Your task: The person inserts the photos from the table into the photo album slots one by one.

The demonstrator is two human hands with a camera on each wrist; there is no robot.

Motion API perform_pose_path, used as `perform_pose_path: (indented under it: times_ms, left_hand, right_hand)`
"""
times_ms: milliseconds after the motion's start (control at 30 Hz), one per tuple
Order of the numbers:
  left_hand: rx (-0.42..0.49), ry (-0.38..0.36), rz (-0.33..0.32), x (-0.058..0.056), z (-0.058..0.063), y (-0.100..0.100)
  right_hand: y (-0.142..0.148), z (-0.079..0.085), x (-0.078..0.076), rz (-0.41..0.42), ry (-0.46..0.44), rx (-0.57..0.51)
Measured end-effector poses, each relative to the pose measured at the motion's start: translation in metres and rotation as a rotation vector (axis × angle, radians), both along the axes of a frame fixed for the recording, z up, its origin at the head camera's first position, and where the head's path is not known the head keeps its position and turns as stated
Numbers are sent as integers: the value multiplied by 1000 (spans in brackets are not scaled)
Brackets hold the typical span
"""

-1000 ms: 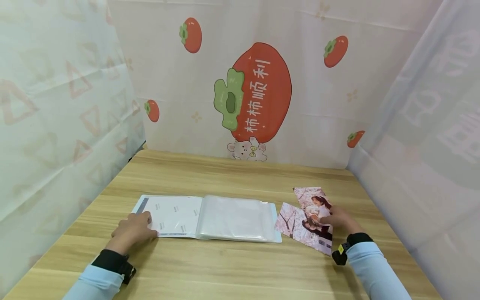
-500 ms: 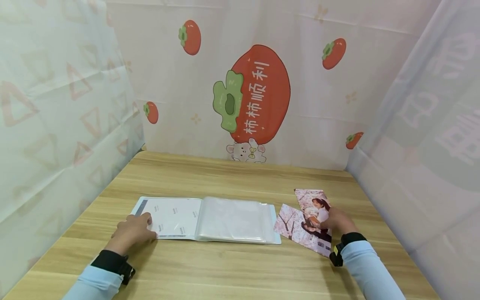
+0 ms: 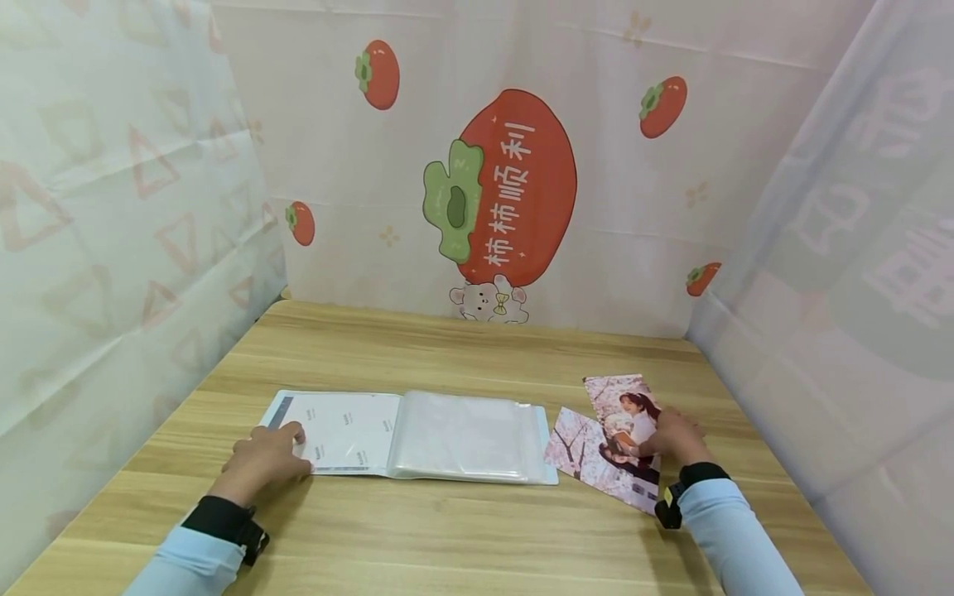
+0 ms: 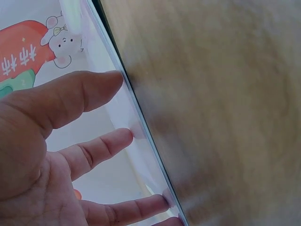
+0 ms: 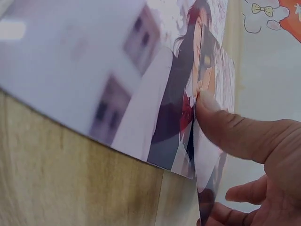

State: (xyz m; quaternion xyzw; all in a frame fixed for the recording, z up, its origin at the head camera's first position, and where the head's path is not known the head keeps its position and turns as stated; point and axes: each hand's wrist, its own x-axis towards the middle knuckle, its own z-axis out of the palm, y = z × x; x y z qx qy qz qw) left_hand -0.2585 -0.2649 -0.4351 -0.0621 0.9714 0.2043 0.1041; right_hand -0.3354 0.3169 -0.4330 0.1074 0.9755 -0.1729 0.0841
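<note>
Two overlapping photos of pink blossom lie at the right of the table; the right hand pinches the far photo by its right edge, above the near photo. Just left, an album lies open. The left hand, fingers spread wide, touches its left end. Beyond hangs a persimmon-print backdrop.

Glossy paper photos before you, an album with clear, shiny plastic pockets, smooth wood-grain tabletop (softly sheened), creased matt cloth backdrop, your matt cloth sleeves
</note>
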Motion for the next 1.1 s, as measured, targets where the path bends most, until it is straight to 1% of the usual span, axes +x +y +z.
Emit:
perform_pose_path:
  times_ms: [67, 167, 233, 300, 400, 467, 567, 667, 767, 967, 1100]
  left_hand:
    - [0, 4, -8, 0, 0, 0]
    - [3, 13, -22, 2, 1, 1]
    - [5, 19, -28, 2, 2, 2]
    - [2, 23, -29, 2, 2, 2]
    - [1, 27, -27, 2, 3, 2]
    - [-1, 28, -27, 2, 2, 1]
    - [-1, 26, -29, 1, 2, 0]
    - [-5, 24, -31, 1, 2, 0]
    - [-7, 19, -32, 2, 2, 0]
    - [-4, 14, -36, 3, 2, -1]
    - [-3, 5, -24, 2, 1, 0]
  right_hand:
    - [2, 0, 0, -8, 6, 3]
    - [5, 1, 2, -45, 12, -37]
    - [9, 1, 3, -43, 37, -50]
    - [12, 1, 5, -36, 84, -79]
    - [16, 0, 7, -14, 194, -132]
    - [17, -2, 7, -23, 261, -199]
    - [19, -5, 6, -56, 316, -281]
    - [19, -7, 3, -84, 326, -320]
    - [18, -9, 0, -100, 324, -330]
    - [15, -8, -1, -120, 312, -348]
    - [14, -6, 0, -130, 307, -361]
